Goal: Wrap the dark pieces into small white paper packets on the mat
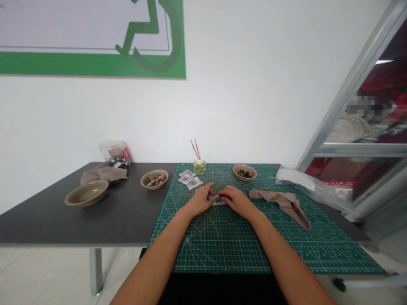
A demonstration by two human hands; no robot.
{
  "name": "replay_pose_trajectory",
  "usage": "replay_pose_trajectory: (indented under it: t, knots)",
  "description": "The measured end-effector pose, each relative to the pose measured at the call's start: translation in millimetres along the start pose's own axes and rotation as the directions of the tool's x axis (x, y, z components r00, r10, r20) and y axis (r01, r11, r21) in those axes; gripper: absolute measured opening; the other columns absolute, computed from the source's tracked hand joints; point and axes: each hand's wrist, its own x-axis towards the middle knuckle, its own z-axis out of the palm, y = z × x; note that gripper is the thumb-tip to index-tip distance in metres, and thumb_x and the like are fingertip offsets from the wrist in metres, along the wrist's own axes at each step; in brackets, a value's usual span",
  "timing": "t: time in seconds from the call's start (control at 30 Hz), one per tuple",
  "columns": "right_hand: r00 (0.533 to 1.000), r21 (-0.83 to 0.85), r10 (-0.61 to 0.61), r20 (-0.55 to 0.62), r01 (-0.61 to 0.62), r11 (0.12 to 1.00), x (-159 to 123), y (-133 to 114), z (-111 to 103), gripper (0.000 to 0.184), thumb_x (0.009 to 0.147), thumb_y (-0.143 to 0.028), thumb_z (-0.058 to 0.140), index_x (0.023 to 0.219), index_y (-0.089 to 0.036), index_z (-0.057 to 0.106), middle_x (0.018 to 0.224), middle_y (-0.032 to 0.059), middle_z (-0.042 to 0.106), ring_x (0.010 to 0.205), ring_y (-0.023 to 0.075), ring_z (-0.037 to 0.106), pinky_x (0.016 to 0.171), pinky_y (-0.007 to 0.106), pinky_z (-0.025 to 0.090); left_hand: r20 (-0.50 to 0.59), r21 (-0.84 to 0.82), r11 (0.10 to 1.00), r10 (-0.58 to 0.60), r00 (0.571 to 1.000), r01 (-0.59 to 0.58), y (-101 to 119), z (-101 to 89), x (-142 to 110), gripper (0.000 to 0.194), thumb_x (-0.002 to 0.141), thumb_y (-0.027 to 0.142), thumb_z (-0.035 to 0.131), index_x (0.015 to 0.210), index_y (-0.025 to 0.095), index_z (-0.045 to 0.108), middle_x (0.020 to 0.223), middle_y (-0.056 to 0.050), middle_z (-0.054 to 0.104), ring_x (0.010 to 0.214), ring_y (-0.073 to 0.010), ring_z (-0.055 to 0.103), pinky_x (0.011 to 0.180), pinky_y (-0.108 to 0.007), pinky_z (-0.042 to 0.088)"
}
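Observation:
Over the middle of the green cutting mat (219, 250), my left hand (202, 201) and my right hand (237, 200) face each other with fingers bent. Between their fingertips lies a small whitish patterned piece (218, 202), low against the mat. Both hands pinch at it, one from each side, and the fingers partly cover it. Just beyond my left hand, several flat whitish squares with grey-brown markings (193, 183) overlap on the mat. Past my right hand stands a beige bowl (237, 169) with dark pieces (244, 173) in it.
A reed diffuser (199, 167) stands near the wall. A crumpled taupe cloth (282, 201) and a clear plastic bag (308, 186) lie rightward. Leftward are a bowl of small brown pieces (155, 179), another bowl (87, 195), a second cloth (104, 173) and a clear container (116, 152).

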Motion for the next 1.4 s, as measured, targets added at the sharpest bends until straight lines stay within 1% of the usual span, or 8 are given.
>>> replay_pose_trajectory:
  t: [0.13,0.3,0.53,0.73,0.9,1.0,1.2,1.4]
  knots:
    - [0.999,-0.009,-0.040,0.014,0.040,0.999,2,1,3,0.024,0.081,-0.007,0.050,0.095,-0.019,0.064,0.086,0.0044,0.056,0.083,0.0158,0.053,0.077,0.030,0.043,-0.003,-0.003,1.000,-0.006,1.000,0.006,0,-0.2,0,0.061,0.067,0.003,0.053,0.125,0.014,0.040,0.097,-0.005,0.061,0.091,-0.0182,0.057,0.090,-0.036,0.041]
    - [0.999,-0.010,0.024,-0.035,-0.025,1.000,-2,8,0,0.019,0.078,-0.007,0.052,0.090,-0.017,0.062,0.087,0.0045,0.057,0.086,0.0168,0.053,0.080,0.032,0.042,-0.013,-0.011,1.000,0.007,1.000,-0.007,-2,0.4,0,0.061,0.067,0.003,0.053,0.125,0.015,0.039,0.096,-0.004,0.061,0.090,-0.0176,0.057,0.089,-0.035,0.042]
    - [1.000,0.013,-0.018,0.007,0.018,1.000,2,-7,3,0.019,0.076,-0.004,0.052,0.086,-0.018,0.059,0.085,0.0029,0.057,0.084,0.0159,0.053,0.077,0.030,0.042,-0.005,0.004,1.000,-0.007,1.000,0.007,-2,0.6,1,0.061,0.067,0.003,0.053,0.125,0.016,0.040,0.096,-0.004,0.061,0.090,-0.0178,0.057,0.089,-0.035,0.042]
    - [0.998,-0.013,0.047,-0.036,-0.047,0.999,-1,1,1,0.016,0.075,-0.004,0.052,0.083,-0.017,0.057,0.085,0.0033,0.056,0.081,0.0163,0.052,0.074,0.030,0.042,-0.001,-0.005,1.000,-0.002,1.000,0.002,0,-0.4,0,0.061,0.067,0.003,0.053,0.125,0.015,0.040,0.096,-0.004,0.061,0.089,-0.0174,0.057,0.088,-0.034,0.042]
    - [1.000,-0.001,-0.009,-0.008,0.009,1.000,3,-10,5,0.018,0.074,-0.002,0.052,0.082,-0.018,0.056,0.083,0.0026,0.056,0.081,0.0160,0.052,0.075,0.029,0.041,0.000,0.007,1.000,-0.015,1.000,0.015,1,-0.5,0,0.061,0.067,0.003,0.053,0.125,0.016,0.040,0.095,-0.004,0.061,0.089,-0.0182,0.057,0.089,-0.036,0.042]
    - [1.000,0.002,-0.018,-0.015,0.018,1.000,3,-13,5,0.018,0.073,-0.002,0.052,0.082,-0.018,0.055,0.084,0.0031,0.057,0.084,0.0168,0.051,0.077,0.031,0.041,-0.002,0.013,1.000,-0.011,1.000,0.011,1,-0.5,1,0.062,0.067,0.003,0.054,0.125,0.016,0.040,0.096,-0.004,0.061,0.089,-0.0185,0.057,0.089,-0.037,0.041]
    - [0.998,-0.023,-0.011,-0.062,0.010,1.000,2,-7,3,0.014,0.074,-0.006,0.057,0.080,-0.018,0.057,0.083,0.0035,0.058,0.087,0.0186,0.049,0.079,0.033,0.039,0.001,-0.010,1.000,-0.004,1.000,0.004,1,-1.2,1,0.062,0.065,0.002,0.053,0.125,0.015,0.040,0.095,-0.004,0.061,0.089,-0.0177,0.057,0.088,-0.034,0.042]
    - [0.998,0.018,0.051,-0.043,-0.050,0.999,2,0,3,0.008,0.077,-0.012,0.058,0.080,-0.018,0.062,0.080,0.0032,0.062,0.082,0.0178,0.051,0.075,0.031,0.040,0.000,-0.005,1.000,0.002,1.000,-0.002,-2,0.1,1,0.061,0.066,0.003,0.054,0.124,0.014,0.040,0.095,-0.004,0.061,0.089,-0.0175,0.057,0.088,-0.034,0.043]
